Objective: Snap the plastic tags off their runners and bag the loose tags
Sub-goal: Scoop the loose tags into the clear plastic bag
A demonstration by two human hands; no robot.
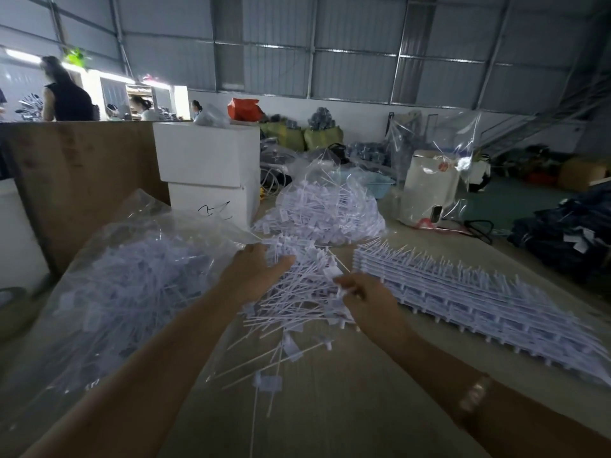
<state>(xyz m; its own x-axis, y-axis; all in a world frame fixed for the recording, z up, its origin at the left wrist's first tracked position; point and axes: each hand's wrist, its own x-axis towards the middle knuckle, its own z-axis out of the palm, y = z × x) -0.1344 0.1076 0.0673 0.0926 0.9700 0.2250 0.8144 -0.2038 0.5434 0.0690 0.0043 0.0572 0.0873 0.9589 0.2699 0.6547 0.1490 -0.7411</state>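
The left hand lies flat with straight fingers on the loose tags, which point every way. The right hand pinches some tags. The runners run toward 4 o'clock across the table, inside a big metal-walled shed.

My loose tags are matt white plastic; the bag is glossy clear film; the table looks smooth and dull.

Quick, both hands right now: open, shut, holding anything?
Left hand: open, fingers straight, resting on the loose tags.
Right hand: fingers curled, grip on a few loose tags.
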